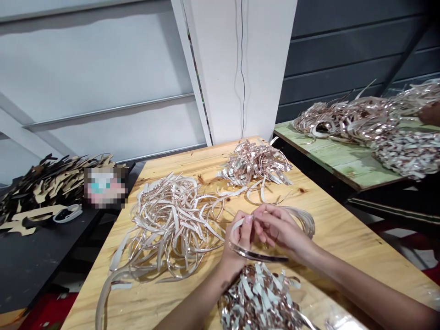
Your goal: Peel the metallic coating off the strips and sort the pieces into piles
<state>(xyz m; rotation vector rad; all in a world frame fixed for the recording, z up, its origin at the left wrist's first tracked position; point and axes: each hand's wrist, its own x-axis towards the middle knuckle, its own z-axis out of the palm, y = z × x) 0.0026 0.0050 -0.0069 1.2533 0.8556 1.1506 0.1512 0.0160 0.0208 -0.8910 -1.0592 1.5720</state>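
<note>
My left hand and my right hand meet above the pine worktable, their fingertips pinching a shiny metallic strip bent into a curve. A further pale loop rises behind my right hand. To the left lies a large tangle of pale, silvery strips. A smaller rose-gold heap sits farther along the table. Below my wrists is a pile of short, shiny cut pieces, partly hidden by my left forearm.
A green-painted table at right bears heaps of metallic strips, with a co-worker's hand at the edge. A dark table at left holds black and tan cut pieces. A white pillar stands behind.
</note>
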